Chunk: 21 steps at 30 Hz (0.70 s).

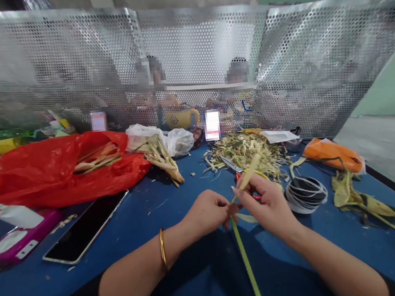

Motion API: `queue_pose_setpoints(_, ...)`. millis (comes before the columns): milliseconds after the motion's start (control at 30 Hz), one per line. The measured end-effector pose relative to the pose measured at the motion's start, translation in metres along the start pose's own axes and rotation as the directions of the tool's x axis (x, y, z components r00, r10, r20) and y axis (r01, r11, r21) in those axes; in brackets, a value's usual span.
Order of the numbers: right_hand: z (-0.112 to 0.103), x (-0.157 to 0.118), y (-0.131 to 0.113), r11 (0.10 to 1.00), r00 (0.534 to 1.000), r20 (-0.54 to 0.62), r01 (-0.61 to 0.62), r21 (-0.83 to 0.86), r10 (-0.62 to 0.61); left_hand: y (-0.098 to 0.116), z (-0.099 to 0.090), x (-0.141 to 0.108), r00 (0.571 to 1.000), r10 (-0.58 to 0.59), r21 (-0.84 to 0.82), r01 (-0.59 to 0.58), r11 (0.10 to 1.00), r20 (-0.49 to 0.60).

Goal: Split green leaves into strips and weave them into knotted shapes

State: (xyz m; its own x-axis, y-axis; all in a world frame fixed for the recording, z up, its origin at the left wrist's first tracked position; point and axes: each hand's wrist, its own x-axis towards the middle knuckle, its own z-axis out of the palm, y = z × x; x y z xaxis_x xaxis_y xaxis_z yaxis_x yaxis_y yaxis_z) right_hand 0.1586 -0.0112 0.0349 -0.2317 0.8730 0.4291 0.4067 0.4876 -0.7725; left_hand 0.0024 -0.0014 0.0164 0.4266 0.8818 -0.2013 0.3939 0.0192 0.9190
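My left hand (210, 210) is closed, its thumb and fingers pinching a braided green strip (247, 266), which looks like twisted corn husk. From there the strip runs down toward me, past the bottom of the picture. Close beside it, my right hand (268, 202) pinches a pale husk strip (250, 173) whose free end points up and away. Another pale husk end (247, 218) sticks out below the fingers. Where the strips meet is partly hidden by my fingertips. Just behind my right hand lie scissors (232, 164) with red and yellow on the handles.
A heap of husk shreds (255, 153) lies behind the scissors. Right are a spool of white cord (306, 195), an orange packet (336, 155) and dry husks (363, 200). Left are a red plastic bag (50, 169), a phone (89, 229) and a purple power strip (32, 235). Perforated metal panels (192, 39) stand behind.
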Motion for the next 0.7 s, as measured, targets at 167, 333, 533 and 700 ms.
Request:
queue_pose_setpoints(167, 0.0, -0.014, -0.011, 0.911, 0.949, -0.039, 0.29, -0.294, -0.314, 0.004, -0.004, 0.003, 0.987, -0.153, -0.314, 0.133, 0.94, -0.04)
queue_pose_setpoints(333, 0.007, -0.018, -0.005, 0.482, 0.771, 0.319, 0.607, -0.633, -0.551, 0.001, -0.015, 0.013, 0.95, -0.309, -0.711, 0.248, 0.658, 0.046)
queue_pose_setpoints(533, 0.025, -0.02, 0.016, 0.256, 0.729, 0.507, 0.655, -0.711, -0.46, -0.003, -0.021, 0.02, 0.925, -0.378, -0.867, 0.225, 0.444, 0.047)
queue_pose_setpoints(700, 0.025, -0.021, 0.01, 0.366, 0.748, 0.437, 0.639, -0.676, -0.499, -0.002, -0.019, 0.019, 0.925, -0.378, -0.896, 0.151, 0.418, -0.021)
